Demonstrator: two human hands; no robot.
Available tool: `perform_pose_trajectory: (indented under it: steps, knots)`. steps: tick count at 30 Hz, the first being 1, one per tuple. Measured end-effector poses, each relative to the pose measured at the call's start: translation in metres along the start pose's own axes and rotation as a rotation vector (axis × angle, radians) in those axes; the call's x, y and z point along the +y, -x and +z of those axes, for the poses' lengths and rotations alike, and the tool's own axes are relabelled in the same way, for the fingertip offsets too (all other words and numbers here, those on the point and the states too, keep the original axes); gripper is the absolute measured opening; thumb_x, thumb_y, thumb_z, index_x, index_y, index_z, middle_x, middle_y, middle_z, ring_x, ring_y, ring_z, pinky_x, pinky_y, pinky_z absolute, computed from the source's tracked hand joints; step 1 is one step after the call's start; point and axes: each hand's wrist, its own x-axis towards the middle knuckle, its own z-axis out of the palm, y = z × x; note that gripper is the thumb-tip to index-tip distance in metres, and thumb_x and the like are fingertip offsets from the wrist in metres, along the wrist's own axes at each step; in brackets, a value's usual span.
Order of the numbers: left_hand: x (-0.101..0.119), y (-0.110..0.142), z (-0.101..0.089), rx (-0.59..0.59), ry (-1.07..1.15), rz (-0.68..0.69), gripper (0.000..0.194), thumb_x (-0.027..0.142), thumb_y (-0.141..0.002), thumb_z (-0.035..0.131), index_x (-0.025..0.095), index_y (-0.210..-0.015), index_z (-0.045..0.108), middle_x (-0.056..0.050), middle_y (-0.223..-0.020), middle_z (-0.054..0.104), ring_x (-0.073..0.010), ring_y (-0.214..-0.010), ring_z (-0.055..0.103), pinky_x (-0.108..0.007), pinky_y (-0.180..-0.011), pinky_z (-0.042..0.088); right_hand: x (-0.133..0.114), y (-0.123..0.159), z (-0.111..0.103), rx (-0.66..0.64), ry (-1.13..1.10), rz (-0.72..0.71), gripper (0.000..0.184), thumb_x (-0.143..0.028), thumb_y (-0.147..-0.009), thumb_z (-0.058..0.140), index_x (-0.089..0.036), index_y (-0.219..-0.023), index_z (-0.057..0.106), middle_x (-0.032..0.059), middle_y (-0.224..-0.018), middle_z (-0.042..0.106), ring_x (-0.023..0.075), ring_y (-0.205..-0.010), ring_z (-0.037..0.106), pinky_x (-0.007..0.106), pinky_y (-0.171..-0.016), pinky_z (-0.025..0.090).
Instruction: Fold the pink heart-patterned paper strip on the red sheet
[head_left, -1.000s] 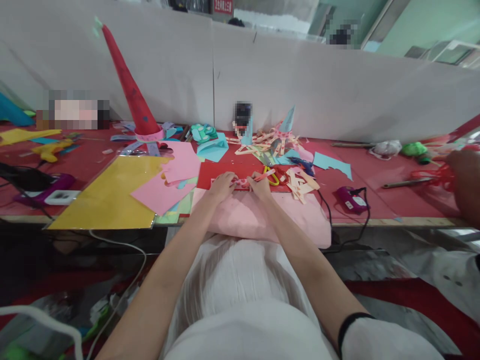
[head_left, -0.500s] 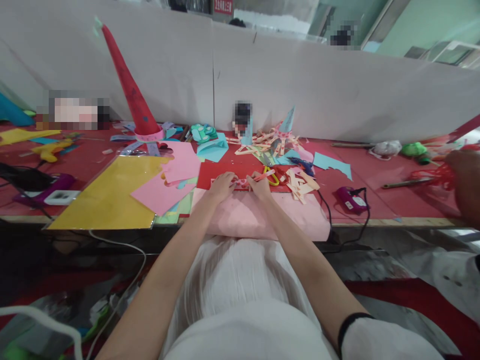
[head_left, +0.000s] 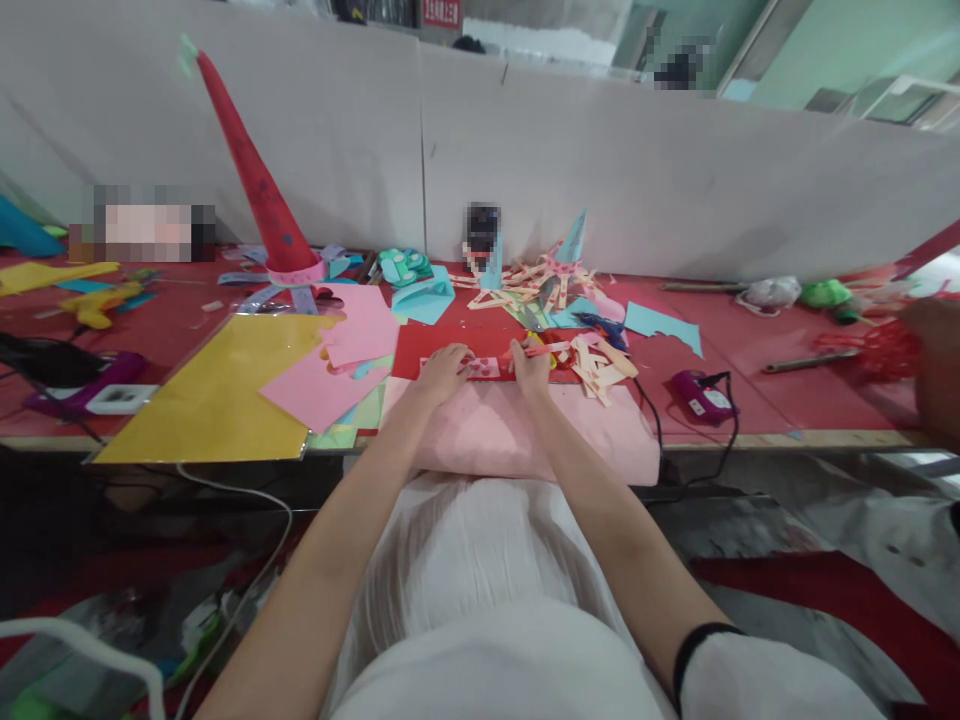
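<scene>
A pink paper strip with red spots [head_left: 484, 367] lies on a red sheet [head_left: 418, 345] in front of me. Across the strip's left part rests my left hand [head_left: 446, 372], fingers stretched out and pressing it down. My right hand [head_left: 531, 370] is just off the strip's right end, closed around a slim red pen-like stick [head_left: 537, 350]; its tip is too small to make out. Yellow-handled scissors [head_left: 553, 358] lie partly hidden behind that hand. Cream paper strips [head_left: 600, 368] are heaped to its right.
A folded pink cloth [head_left: 517, 430] lies under my wrists. Left are pink paper [head_left: 307, 385], a yellow sheet [head_left: 217, 390] and a tall red cone [head_left: 255, 170]. Small blue cones [head_left: 574, 240] stand behind. A purple box with a cable [head_left: 701, 397] sits right. Another person's hand [head_left: 930, 360] is at far right.
My right hand has moved slightly right, away from the strip, still with the red stick. More of the spotted strip shows between my hands. My left hand stays on it.
</scene>
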Motion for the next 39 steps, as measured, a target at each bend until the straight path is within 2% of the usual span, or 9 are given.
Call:
perform_pose_trajectory:
  steps: [4, 7, 10, 15, 22, 27, 31, 36, 39]
  knots:
    - [0.000, 0.000, 0.001, 0.009, 0.003, -0.013, 0.019, 0.019, -0.086, 0.050, 0.020, -0.104, 0.059, -0.008, -0.120, 0.060, -0.0205, -0.117, 0.053, -0.038, -0.103, 0.040, 0.003, -0.002, -0.003, 0.074, 0.018, -0.057, 0.026, -0.045, -0.081, 0.047, -0.025, -0.067, 0.039, -0.0063, -0.044, 0.046, 0.0129, -0.046, 0.050, 0.024, -0.053, 0.041]
    - [0.002, 0.001, 0.000, 0.002, 0.006, -0.022, 0.023, 0.019, -0.087, 0.049, 0.018, -0.108, 0.058, -0.010, -0.121, 0.059, -0.0214, -0.117, 0.054, -0.038, -0.103, 0.040, 0.004, -0.001, -0.002, 0.040, 0.008, -0.104, 0.031, -0.054, -0.079, 0.047, -0.024, -0.073, 0.046, -0.0028, -0.054, 0.055, 0.0141, -0.055, 0.055, 0.025, -0.058, 0.044]
    - [0.002, 0.001, 0.000, 0.016, 0.012, -0.046, 0.028, 0.018, -0.088, 0.047, 0.018, -0.114, 0.056, -0.010, -0.124, 0.059, -0.0216, -0.118, 0.053, -0.038, -0.103, 0.040, 0.005, 0.003, -0.001, 0.004, 0.014, -0.154, 0.033, -0.055, -0.079, 0.048, -0.022, -0.080, 0.053, 0.0022, -0.071, 0.065, 0.0161, -0.071, 0.061, 0.027, -0.071, 0.047]
    - [0.001, 0.002, -0.001, 0.027, 0.011, -0.034, 0.027, 0.019, -0.088, 0.048, 0.019, -0.113, 0.057, -0.008, -0.122, 0.060, -0.0207, -0.117, 0.054, -0.036, -0.102, 0.041, 0.007, 0.009, -0.002, -0.031, 0.094, -0.137, 0.035, -0.055, -0.081, 0.046, -0.023, -0.084, 0.059, 0.0049, -0.082, 0.069, 0.0194, -0.083, 0.062, 0.031, -0.081, 0.046]
    - [0.002, 0.002, -0.002, 0.020, 0.008, -0.036, 0.026, 0.023, -0.087, 0.050, 0.017, -0.112, 0.058, -0.010, -0.121, 0.060, -0.0222, -0.115, 0.055, -0.036, -0.101, 0.041, 0.011, 0.008, -0.001, -0.062, 0.090, -0.160, 0.038, -0.057, -0.081, 0.047, -0.022, -0.082, 0.061, 0.0028, -0.072, 0.067, 0.0196, -0.077, 0.062, 0.033, -0.080, 0.046]
    - [0.001, 0.001, -0.001, 0.032, 0.022, -0.022, 0.028, 0.016, -0.084, 0.052, 0.019, -0.111, 0.059, -0.009, -0.121, 0.060, -0.0218, -0.116, 0.054, -0.036, -0.102, 0.040, 0.015, 0.001, -0.001, -0.180, -0.006, -0.312, 0.036, -0.053, -0.077, 0.055, -0.020, -0.089, 0.061, 0.0049, -0.081, 0.066, 0.0182, -0.077, 0.061, 0.033, -0.077, 0.048]
    - [0.001, 0.001, 0.001, 0.058, 0.062, -0.047, 0.029, 0.012, -0.083, 0.050, 0.018, -0.110, 0.060, -0.009, -0.118, 0.061, -0.0221, -0.113, 0.057, -0.037, -0.101, 0.042, 0.016, -0.003, 0.000, -0.256, 0.029, -0.304, 0.032, -0.046, -0.070, 0.062, -0.021, -0.090, 0.060, 0.0024, -0.075, 0.064, 0.0179, -0.073, 0.061, 0.034, -0.074, 0.049]
    - [0.002, 0.001, 0.001, 0.109, 0.127, -0.068, 0.026, 0.013, -0.085, 0.048, 0.018, -0.106, 0.061, -0.009, -0.116, 0.063, -0.0218, -0.110, 0.058, -0.037, -0.098, 0.044, 0.015, -0.005, 0.002, -0.210, -0.009, -0.267, 0.028, -0.044, -0.068, 0.065, -0.021, -0.083, 0.059, 0.0016, -0.071, 0.064, 0.0179, -0.070, 0.061, 0.034, -0.072, 0.050]
    - [0.001, -0.001, -0.001, 0.143, 0.140, -0.076, 0.019, 0.014, -0.084, 0.052, 0.018, -0.099, 0.063, -0.009, -0.105, 0.066, -0.0216, -0.100, 0.061, -0.036, -0.090, 0.047, 0.012, -0.003, -0.001, -0.190, -0.028, -0.283, 0.028, -0.044, -0.068, 0.065, -0.021, -0.082, 0.059, 0.0028, -0.073, 0.065, 0.0183, -0.071, 0.061, 0.034, -0.072, 0.050]
